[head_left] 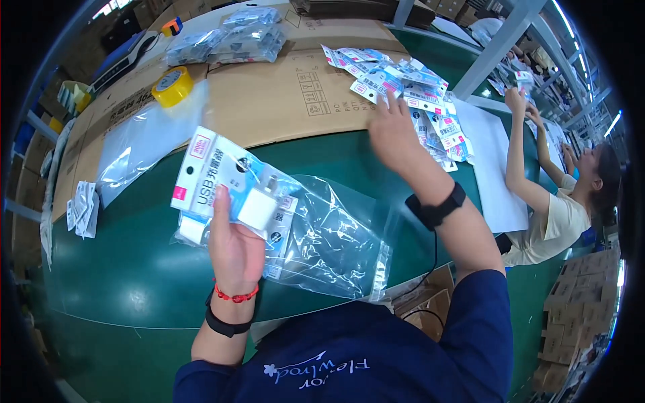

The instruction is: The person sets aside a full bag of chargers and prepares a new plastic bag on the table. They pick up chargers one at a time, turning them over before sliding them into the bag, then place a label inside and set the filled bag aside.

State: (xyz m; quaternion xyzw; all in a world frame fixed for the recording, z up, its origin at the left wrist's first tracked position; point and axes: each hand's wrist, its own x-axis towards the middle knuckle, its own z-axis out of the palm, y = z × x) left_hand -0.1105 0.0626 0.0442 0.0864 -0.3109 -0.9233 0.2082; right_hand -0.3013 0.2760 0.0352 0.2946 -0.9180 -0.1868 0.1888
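My left hand (235, 248) is closed on a packaged white wall charger (232, 181), a blue-and-white card with a hang hole, thumb across its front. Under it lies a clear plastic bag (336, 235) with more charger packs (279, 235) at its left end. Whether the hand also grips the bag is hidden. At the far right my right hand (395, 131) reaches to a pile of charger packs (433, 84). Its fingers are stretched out and touch the near side of the pile, with nothing visible held in them.
A flat cardboard sheet (269, 101) covers the back of the green table (134, 269). On it are yellow tape (173, 87), clear bags (151, 134) and bagged packs (248, 43). Folded white leaflets (84, 209) lie left. Beyond a metal post (497, 50), a co-worker (557, 195) handles a pack.
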